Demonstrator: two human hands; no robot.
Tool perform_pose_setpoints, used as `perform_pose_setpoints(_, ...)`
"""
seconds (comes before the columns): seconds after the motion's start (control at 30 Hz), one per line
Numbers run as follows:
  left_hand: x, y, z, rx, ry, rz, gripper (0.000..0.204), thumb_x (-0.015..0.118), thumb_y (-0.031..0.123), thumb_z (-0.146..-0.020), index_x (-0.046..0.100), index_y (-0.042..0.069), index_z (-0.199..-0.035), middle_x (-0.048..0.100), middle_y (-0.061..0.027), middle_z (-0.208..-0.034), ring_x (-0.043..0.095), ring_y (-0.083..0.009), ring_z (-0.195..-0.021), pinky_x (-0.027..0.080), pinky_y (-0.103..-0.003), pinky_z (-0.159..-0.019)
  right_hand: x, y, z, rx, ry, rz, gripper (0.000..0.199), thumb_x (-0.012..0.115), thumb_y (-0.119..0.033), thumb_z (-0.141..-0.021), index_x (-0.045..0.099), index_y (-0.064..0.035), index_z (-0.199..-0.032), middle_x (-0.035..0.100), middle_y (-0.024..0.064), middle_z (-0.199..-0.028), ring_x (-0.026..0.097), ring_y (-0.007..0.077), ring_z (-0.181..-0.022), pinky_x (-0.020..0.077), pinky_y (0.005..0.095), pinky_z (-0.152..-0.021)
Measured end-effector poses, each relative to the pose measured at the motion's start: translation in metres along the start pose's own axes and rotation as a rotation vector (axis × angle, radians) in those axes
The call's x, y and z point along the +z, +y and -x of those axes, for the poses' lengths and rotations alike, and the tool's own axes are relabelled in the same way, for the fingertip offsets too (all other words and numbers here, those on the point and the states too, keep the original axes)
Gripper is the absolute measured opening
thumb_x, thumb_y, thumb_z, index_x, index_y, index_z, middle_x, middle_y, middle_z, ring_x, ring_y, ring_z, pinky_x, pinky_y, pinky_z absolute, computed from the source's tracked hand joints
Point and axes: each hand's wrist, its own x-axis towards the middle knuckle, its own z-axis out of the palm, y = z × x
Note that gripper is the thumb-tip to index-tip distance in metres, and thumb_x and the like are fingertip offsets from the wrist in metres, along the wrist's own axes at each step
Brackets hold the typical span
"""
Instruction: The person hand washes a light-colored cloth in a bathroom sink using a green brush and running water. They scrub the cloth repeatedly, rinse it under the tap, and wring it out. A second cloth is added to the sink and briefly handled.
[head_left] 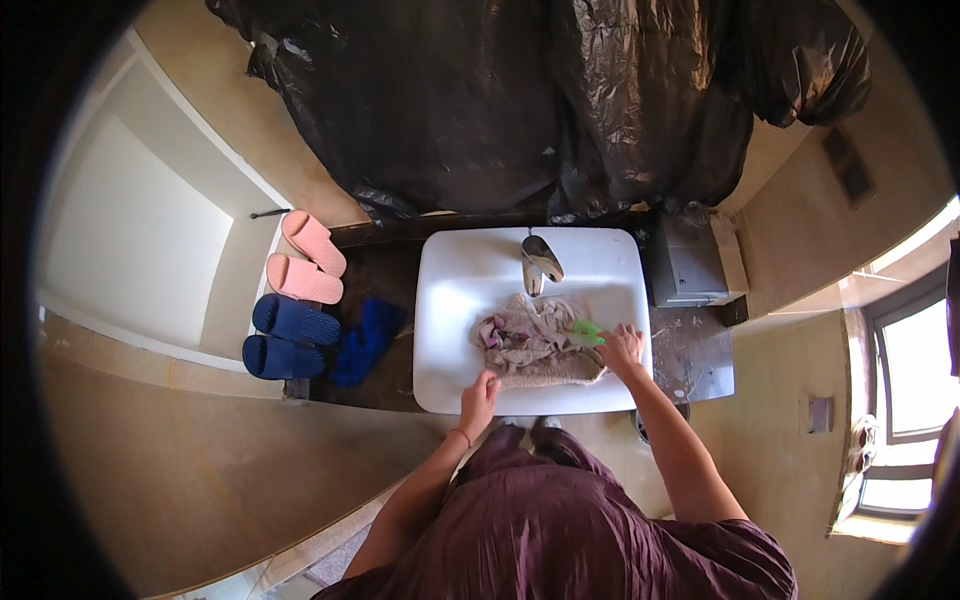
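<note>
2 hands (622, 348), 1 white sink (432, 320), 1 faucet (541, 262), 1 fabric heap (530, 345), 1 green tool (588, 332), 2 pink slippers (305, 279), 2 navy slippers (285, 357).

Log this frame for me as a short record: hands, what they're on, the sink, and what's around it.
Left hand: at the near left corner of the cloth; grip unclear
Right hand: holding a green tool, seemingly a brush, over the cloth's right part
Cloth: greyish beige with purple patches, bunched in the sink
Sink: white, metal tap at the far side
Left of sink: blue fabric, pink slippers, navy slippers
Right of sink: grey box
Beyond sink: black plastic sheeting
</note>
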Motion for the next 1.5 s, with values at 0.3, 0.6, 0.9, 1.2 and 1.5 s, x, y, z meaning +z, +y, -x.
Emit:
perform_pose_setpoints(0.3,0.066,-0.001,-0.083,-0.684,0.043,1.152,0.025,0.05,0.02,-0.095,0.05,0.008,-0.117,0.057,-0.0067,-0.113,0.057,-0.0228,-0.103,0.048,-0.045,-0.088,-0.016,-0.054,-0.142,0.341,-0.317,-1.382,0.04,0.05,-0.037,-0.094,0.061,-0.0002,-0.083,0.063,0.0092,-0.067,0.059,0.0144,-0.052,0.0485,0.0305,-0.05)
perform_pose_setpoints(0.6,0.08,-0.016,-0.117,-0.725,0.052,1.325,0.031,0.057,0.018,-0.091,0.048,0.012,-0.12,0.055,-0.004,-0.116,0.054,-0.0213,-0.108,0.04,-0.044,-0.095,-0.082,-0.066,-0.144,0.278,-0.432,-1.429,0.042,0.052,-0.037,-0.094,0.062,0.0033,-0.091,0.062,0.0088,-0.067,0.059,0.0137,-0.058,0.0499,0.0263,-0.055)
perform_pose_setpoints(0.9,0.121,-0.054,-0.162,-0.816,0.137,1.614,0.018,0.044,0.023,-0.098,0.054,0.013,-0.108,0.062,-0.0035,-0.093,0.061,-0.0204,-0.087,0.049,-0.041,-0.079,0.022,-0.029,-0.065,0.284,-0.499,-1.168,0.025,0.066,-0.021,-0.081,0.064,-0.0034,-0.099,0.067,0.0067,-0.078,0.065,0.0158,-0.068,0.0527,0.0292,-0.057)
perform_pose_setpoints(1.2,0.073,-0.033,-0.179,-1.027,0.06,1.565,0.027,0.042,0.028,-0.097,0.058,0.013,-0.082,0.059,0.0014,-0.069,0.057,-0.0156,-0.07,0.047,-0.039,-0.077,0.043,-0.086,-0.063,0.336,-0.35,-0.852,0.063,0.078,-0.03,-0.066,0.052,-0.0187,-0.123,0.053,0.0171,-0.114,0.051,0.0339,-0.11,0.0461,0.041,-0.087)
perform_pose_setpoints(1.5,0.006,-0.047,-0.15,-1.035,-0.483,1.382,0.057,0.049,0.059,-0.086,0.049,0.018,-0.125,0.06,-0.0082,-0.102,0.056,-0.0332,-0.101,0.035,-0.068,-0.092,0.015,-0.145,-0.105,0.36,-0.541,-1.219,0.041,0.069,-0.027,-0.072,0.057,0.0004,-0.101,0.059,0.0152,-0.088,0.058,0.0204,-0.084,0.048,0.0345,-0.072)
